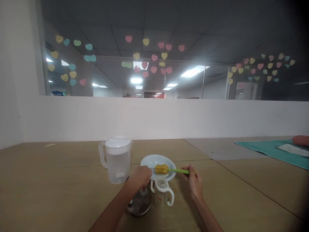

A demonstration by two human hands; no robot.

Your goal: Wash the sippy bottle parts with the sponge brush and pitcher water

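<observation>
My right hand [193,180] grips the green handle of a bottle brush [178,170]. The brush's yellow sponge head [161,169] is over a pale blue-white bowl [158,158]. My left hand [142,176] is closed at the bowl's left edge, close to the sponge; whatever it may hold is hidden by the fingers. Below that hand sits a round dark metal dish [140,206], partly covered by my forearm, with a small clear piece in it. A clear baby bottle [160,196] with two white side handles stands upright and uncapped in front of the bowl, between my hands.
A lidded translucent pitcher [118,161] stands left of the bowl, behind my left forearm. At the far right lies a teal cloth [263,148] with a white item and a reddish object [300,140] on it. A small flat piece [50,145] lies far left. A white wall [154,117] borders the table.
</observation>
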